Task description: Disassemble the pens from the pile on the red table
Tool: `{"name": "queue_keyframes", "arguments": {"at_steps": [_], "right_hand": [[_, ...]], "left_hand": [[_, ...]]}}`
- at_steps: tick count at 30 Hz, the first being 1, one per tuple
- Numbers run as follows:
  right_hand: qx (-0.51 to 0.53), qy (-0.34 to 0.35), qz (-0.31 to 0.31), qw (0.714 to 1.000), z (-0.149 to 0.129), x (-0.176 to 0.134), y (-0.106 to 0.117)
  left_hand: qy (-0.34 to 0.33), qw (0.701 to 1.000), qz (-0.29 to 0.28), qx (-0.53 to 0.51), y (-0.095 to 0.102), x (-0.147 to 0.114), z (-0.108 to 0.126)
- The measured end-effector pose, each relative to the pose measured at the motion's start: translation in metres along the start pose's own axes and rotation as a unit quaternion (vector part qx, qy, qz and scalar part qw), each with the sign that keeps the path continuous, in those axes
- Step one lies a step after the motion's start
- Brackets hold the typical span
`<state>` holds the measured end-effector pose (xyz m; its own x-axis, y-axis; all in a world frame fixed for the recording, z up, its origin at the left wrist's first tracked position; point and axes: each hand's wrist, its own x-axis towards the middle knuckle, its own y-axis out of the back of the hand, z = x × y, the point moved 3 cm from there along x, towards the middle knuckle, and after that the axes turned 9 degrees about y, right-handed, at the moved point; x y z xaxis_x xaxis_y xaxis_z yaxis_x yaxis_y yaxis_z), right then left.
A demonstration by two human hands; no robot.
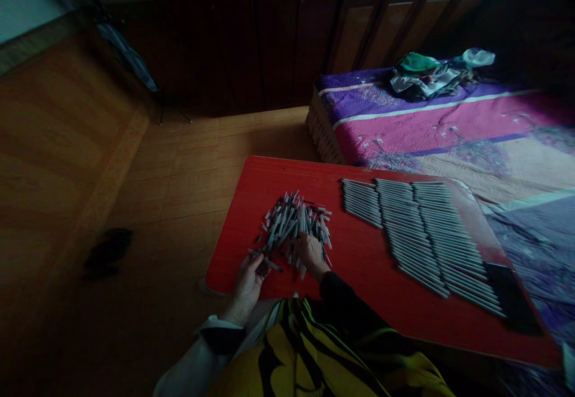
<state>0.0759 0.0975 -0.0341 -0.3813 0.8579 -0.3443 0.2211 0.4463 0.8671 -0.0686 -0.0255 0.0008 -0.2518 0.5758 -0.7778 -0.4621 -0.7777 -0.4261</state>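
On the red table lies a loose pile of slim grey pens and short pen parts (283, 220), pointing in many directions. My left hand (249, 280) is at the near left edge of the pile, thumb and fingers pinched on a slim pen (271, 263). Over the pile's near right side, my right hand (311, 253) reaches in with its fingers bent down among the pieces. Its fingertips are partly hidden, and whether they grip a piece is unclear. To the right, similar grey pens (406, 223) lie side by side in three neat rows.
The red table (359, 289) has a dark flat object (512, 298) at its right end. Beyond stands a bed (395, 127) with a purple and pink cover and a heap of cloth and bags (426, 76). Dark wooden cupboards (278, 38) line the back; dark items (108, 253) lie on the floor.
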Motion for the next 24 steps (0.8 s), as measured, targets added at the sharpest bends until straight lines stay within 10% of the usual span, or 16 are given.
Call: {"name": "queue_keyframes", "arguments": {"at_steps": [15,24], "right_hand": [[-0.007,-0.053,-0.017,0.998,-0.008,0.009,0.004],[-0.007,0.037,-0.038,0.999,-0.01,-0.001,0.005]], "left_hand": [[0.009,1.0,-0.019,0.005,-0.002,0.001,0.0],[-0.016,1.0,0.005,-0.026,0.003,0.003,0.015]]}}
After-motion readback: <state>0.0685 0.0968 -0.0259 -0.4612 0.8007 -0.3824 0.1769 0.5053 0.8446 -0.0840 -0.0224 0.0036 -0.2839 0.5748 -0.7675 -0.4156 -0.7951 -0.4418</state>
